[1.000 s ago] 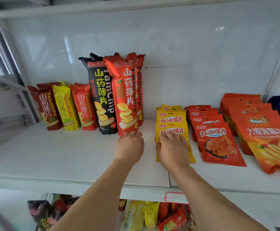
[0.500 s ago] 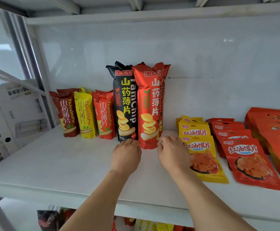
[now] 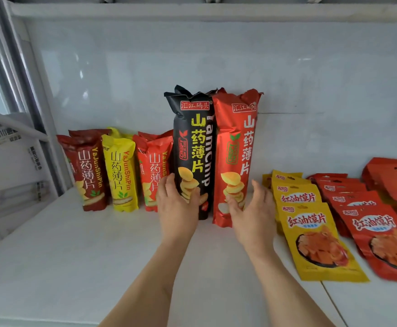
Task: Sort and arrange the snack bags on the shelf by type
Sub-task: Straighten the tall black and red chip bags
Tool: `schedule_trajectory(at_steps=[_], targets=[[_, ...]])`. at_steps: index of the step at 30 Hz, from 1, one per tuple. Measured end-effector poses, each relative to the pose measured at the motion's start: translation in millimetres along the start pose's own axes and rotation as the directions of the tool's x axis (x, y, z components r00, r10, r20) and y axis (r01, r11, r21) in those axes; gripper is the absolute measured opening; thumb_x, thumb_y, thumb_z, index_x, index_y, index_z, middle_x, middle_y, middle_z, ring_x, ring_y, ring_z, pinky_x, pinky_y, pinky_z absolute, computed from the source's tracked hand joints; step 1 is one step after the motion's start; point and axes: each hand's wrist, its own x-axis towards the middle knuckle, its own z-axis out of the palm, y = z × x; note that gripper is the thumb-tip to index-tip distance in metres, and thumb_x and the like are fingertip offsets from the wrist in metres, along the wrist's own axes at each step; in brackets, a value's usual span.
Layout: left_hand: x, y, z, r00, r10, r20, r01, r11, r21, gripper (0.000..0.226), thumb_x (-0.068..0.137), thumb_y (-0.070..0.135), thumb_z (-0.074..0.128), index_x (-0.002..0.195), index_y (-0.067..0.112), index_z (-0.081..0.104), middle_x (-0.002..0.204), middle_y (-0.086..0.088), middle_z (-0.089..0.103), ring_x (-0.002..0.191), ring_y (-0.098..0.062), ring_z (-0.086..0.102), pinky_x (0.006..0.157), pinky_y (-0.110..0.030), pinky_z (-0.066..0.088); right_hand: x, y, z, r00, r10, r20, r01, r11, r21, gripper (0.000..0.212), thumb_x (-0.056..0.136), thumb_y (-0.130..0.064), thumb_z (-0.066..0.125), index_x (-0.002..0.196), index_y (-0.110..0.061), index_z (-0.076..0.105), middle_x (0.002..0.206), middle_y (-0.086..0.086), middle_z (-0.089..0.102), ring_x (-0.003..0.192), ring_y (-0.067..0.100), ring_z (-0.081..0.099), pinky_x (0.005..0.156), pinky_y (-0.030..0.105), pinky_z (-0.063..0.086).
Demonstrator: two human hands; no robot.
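Two tall yam-chip bags stand upright side by side against the back wall: a black one (image 3: 197, 138) and a red one (image 3: 237, 142). My left hand (image 3: 177, 208) grips the lower part of the black bag, with fingers on its left side and the thumb on its front. My right hand (image 3: 251, 213) holds the lower part of the red bag, thumb on the front and fingers along its right side. To their left stand shorter yam-chip bags: dark red (image 3: 89, 171), yellow (image 3: 119, 173) and orange-red (image 3: 154, 171).
On the white shelf (image 3: 74, 256), yellow flat pouches (image 3: 310, 232) and red flat pouches (image 3: 377, 232) lie in overlapping rows to the right. Orange bags (image 3: 395, 175) lie at the far right. A cardboard box (image 3: 8, 175) sits beyond the shelf's left upright (image 3: 27, 90).
My right hand left the yellow pouch and went to the tall red bag. My left hand shifted from the red bag's base to the black bag. The view turned left and closer.
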Motion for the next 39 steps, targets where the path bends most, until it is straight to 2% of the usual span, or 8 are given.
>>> schedule_trajectory(at_steps=[2,5,12,17,22,31,35,39], targets=[[7.0,-0.8,1.6,0.997,-0.065,0.046,0.068,0.995,-0.067,0.081,0.092,0.037,0.069,0.155,0.008,0.029,0.159,-0.01,0.032,0.149,-0.026,0.026,0.12,-0.04,0.026,4.5,0.2,0.6,0.993,0.068,0.092,-0.073,0.995,0.061,0.085,0.086,-0.053,0.066,0.151,-0.01,0.031,0.15,0.011,0.04,0.138,0.027,0.037,0.105,0.039,0.038],[11.6,-0.6,4.3,0.994,-0.087,0.069,0.095,0.988,-0.12,0.087,0.09,0.041,0.071,0.157,0.009,0.025,0.16,-0.009,0.032,0.15,-0.024,0.026,0.121,-0.038,0.025,11.1,-2.0,2.1,0.983,0.121,0.134,-0.138,0.983,0.122,0.094,0.085,-0.06,0.062,0.155,-0.013,0.021,0.156,0.009,0.032,0.143,0.025,0.031,0.109,0.038,0.035],[28.0,6.3,13.7,0.995,-0.077,0.07,0.086,0.987,-0.133,0.095,0.085,0.043,0.076,0.158,0.015,0.023,0.159,-0.004,0.033,0.149,-0.021,0.03,0.119,-0.042,0.033,52.6,-28.2,-4.6,0.994,0.081,0.076,-0.1,0.946,0.309,0.092,0.084,-0.067,0.058,0.155,-0.024,0.02,0.154,0.002,0.034,0.138,0.018,0.039,0.097,0.029,0.039],[25.7,-10.2,20.6,0.968,-0.166,0.187,0.193,0.972,-0.132,0.109,0.068,0.054,0.079,0.156,0.026,0.022,0.153,-0.001,0.044,0.14,-0.023,0.045,0.11,-0.049,0.045,77.0,-37.8,-5.4,0.985,0.023,0.169,-0.09,0.911,0.403,0.089,0.082,-0.06,0.067,0.152,-0.031,0.02,0.143,-0.004,0.051,0.123,0.017,0.056,0.096,0.038,0.05],[24.9,-25.6,20.9,0.95,-0.183,0.252,0.228,0.96,-0.163,0.1,0.069,0.042,0.088,0.151,0.027,0.032,0.143,0.007,0.056,0.128,-0.017,0.056,0.104,-0.046,0.051,81.9,-34.4,7.6,0.991,0.017,0.136,-0.073,0.907,0.416,0.086,0.077,-0.052,0.076,0.146,-0.03,0.029,0.134,-0.004,0.053,0.117,0.016,0.059,0.092,0.042,0.057],[25.9,-32.7,17.8,0.948,-0.158,0.275,0.215,0.957,-0.192,0.098,0.068,0.052,0.085,0.15,0.032,0.036,0.137,0.013,0.058,0.125,-0.013,0.057,0.102,-0.045,0.053,88.7,-30.1,12.5,0.995,0.055,0.087,-0.082,0.934,0.346,0.104,0.074,-0.053,0.079,0.153,-0.027,0.017,0.138,0.006,0.036,0.121,0.019,0.051,0.09,0.04,0.056],[26.4,-35.2,17.5,0.948,-0.161,0.275,0.223,0.951,-0.213,0.091,0.075,0.037,0.087,0.151,0.029,0.037,0.134,0.012,0.06,0.122,-0.012,0.059,0.101,-0.043,0.054,91.2,-27.0,12.1,0.996,0.042,0.081,-0.067,0.939,0.337,0.101,0.074,-0.053,0.08,0.152,-0.026,0.021,0.136,0.006,0.039,0.119,0.018,0.051,0.087,0.035,0.053],[25.0,-34.1,18.0,0.955,-0.15,0.257,0.211,0.951,-0.227,0.085,0.077,0.03,0.087,0.149,0.028,0.04,0.13,0.014,0.061,0.118,-0.009,0.06,0.096,-0.028,0.052,90.8,-24.5,10.7,0.998,0.048,0.045,-0.06,0.945,0.321,0.103,0.072,-0.054,0.081,0.151,-0.026,0.021,0.136,0.007,0.038,0.115,0.015,0.049,0.089,0.036,0.052]])
